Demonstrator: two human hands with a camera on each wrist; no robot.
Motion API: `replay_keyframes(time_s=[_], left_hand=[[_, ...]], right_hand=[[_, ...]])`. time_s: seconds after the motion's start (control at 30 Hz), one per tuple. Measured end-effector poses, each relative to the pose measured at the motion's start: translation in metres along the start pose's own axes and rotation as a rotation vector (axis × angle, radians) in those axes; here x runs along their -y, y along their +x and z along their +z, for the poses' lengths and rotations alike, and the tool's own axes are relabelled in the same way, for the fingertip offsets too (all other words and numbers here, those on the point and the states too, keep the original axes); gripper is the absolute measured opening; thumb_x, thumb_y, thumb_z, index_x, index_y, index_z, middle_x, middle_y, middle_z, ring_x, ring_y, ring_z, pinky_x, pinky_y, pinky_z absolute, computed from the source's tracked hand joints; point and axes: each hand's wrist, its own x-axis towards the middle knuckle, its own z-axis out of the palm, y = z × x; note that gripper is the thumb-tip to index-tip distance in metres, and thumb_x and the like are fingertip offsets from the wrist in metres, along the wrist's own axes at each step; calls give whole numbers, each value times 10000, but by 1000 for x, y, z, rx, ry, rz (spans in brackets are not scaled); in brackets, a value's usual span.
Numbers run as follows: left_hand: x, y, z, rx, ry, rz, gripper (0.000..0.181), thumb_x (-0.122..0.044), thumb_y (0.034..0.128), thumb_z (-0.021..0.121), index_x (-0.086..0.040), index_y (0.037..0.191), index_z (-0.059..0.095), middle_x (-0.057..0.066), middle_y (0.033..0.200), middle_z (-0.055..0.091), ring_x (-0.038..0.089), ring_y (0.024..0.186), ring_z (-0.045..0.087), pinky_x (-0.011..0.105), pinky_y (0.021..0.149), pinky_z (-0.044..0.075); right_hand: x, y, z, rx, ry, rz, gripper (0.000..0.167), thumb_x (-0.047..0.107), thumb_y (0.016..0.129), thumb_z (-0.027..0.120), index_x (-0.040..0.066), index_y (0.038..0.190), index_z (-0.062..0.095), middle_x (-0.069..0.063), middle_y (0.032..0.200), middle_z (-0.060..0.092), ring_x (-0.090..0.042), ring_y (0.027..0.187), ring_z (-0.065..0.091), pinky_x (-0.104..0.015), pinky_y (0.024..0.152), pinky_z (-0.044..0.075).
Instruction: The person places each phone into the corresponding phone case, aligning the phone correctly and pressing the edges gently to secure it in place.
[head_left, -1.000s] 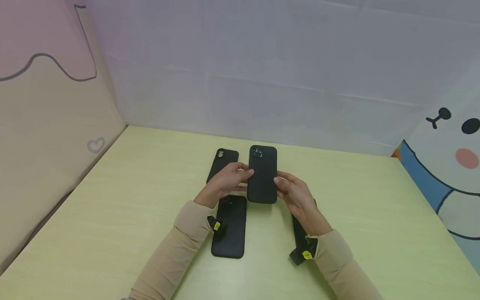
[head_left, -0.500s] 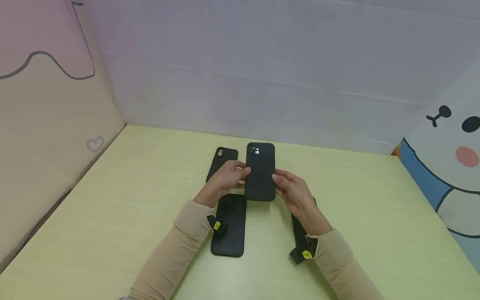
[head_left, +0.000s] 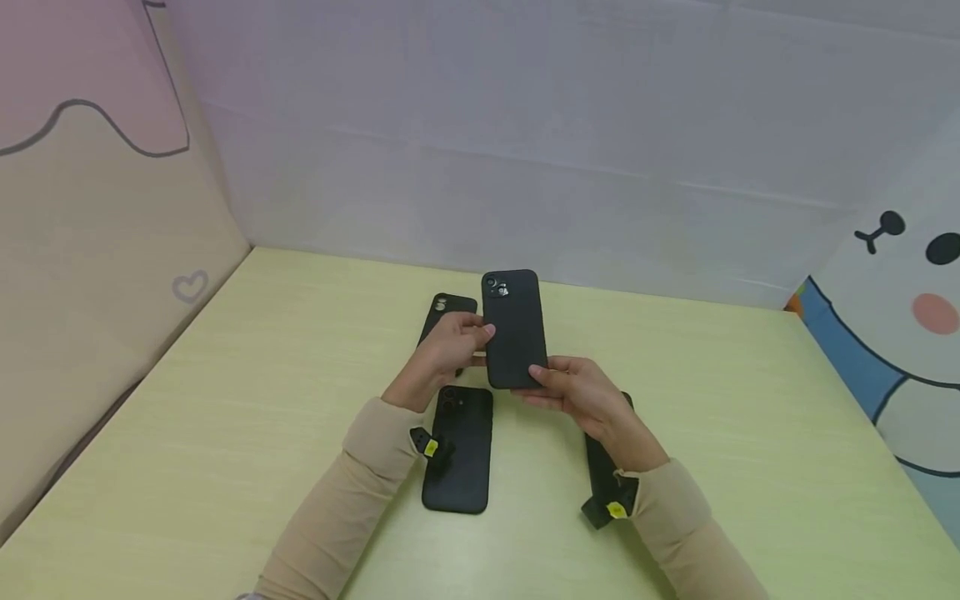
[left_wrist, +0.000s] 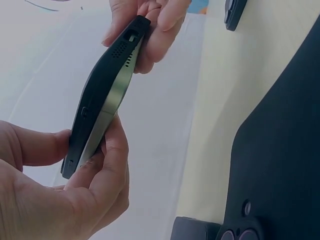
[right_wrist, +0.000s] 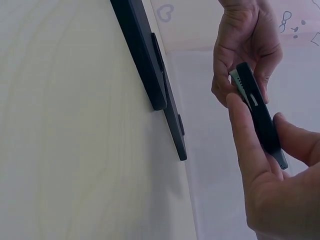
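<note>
Above the table I hold a phone (left_wrist: 114, 94) in a black phone case (head_left: 513, 329), its back and camera cutout facing up. My left hand (head_left: 447, 343) pinches the left edge, thumb on the case's back and fingers beneath. At the lower right corner, my right hand (head_left: 583, 392) grips with its thumb on top and fingers under. In the left wrist view the case bows away from the phone's silvery side along the middle. The right wrist view shows the case (right_wrist: 262, 117) edge-on between both hands. The phone's front is hidden from the head view.
A black phone or case (head_left: 459, 462) lies below my left hand on the pale table (head_left: 300, 375). Behind that hand lies another black case (head_left: 456, 304), partly covered. A third dark one (head_left: 600, 458) is mostly hidden under my right wrist. A wall stands behind.
The phone and case have shifted slightly left and away from me and tilted a little. My right hand has slid from the right edge down to the lower right corner.
</note>
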Motion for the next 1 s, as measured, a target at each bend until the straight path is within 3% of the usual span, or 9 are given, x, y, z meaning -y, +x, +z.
replay_keyframes(time_s=[0.27,0.7,1.0], left_hand=[[-2,0,3,-8,-22,11,341,-102,952,476,47,1256,442,199,1097,628,229,934,629,347,832,530],[-4,-4,12,-26,-107,60,284,-63,946,472,91,1184,483,241,1110,607,309,1041,607,327,842,527],[-6,-6,17,-19,-169,39,336,-30,933,483,102,1234,412,252,1188,560,322,1116,564,339,881,504]], right_hand=[[-1,-1,2,-91,31,-29,420,71,912,540,-154,1250,431,-24,903,683,-169,819,690,-281,782,540],[-4,-1,5,-86,184,-16,496,44,886,572,-33,1327,358,-26,964,630,-181,858,678,-302,823,530],[-3,-2,8,-110,272,2,321,41,914,526,34,1215,416,-61,928,677,-194,852,685,-331,838,521]])
